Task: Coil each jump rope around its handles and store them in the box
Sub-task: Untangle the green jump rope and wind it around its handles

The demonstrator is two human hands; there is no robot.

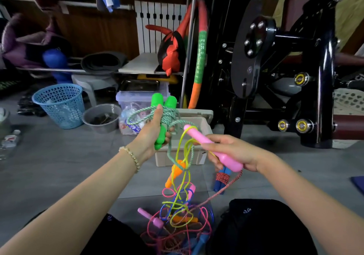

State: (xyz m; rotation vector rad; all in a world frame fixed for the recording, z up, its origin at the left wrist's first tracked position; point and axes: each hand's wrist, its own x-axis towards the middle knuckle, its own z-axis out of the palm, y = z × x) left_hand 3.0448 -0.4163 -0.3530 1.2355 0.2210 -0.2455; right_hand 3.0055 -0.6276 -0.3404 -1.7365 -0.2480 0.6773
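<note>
Left hand (151, 134) grips two smooth green handles (163, 101) with braided green-white rope (169, 115) coiled round them. Right hand (234, 152) grips a glossy pink handle (197, 136) trailing thin yellow cord (177, 150). Beige plastic box (197, 114) sits just behind both; the other ropes (177, 221) lie tangled on the floor near the knees.

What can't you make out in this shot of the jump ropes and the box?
Head view only:
1. Inside of the box: mostly hidden by the left hand and the green handles it grips.
2. Rope pile: cut off by the bottom edge, and too tangled to count the ropes.
3. Blue handles: their tops are hidden behind the right hand and the pink handle it holds.
</note>
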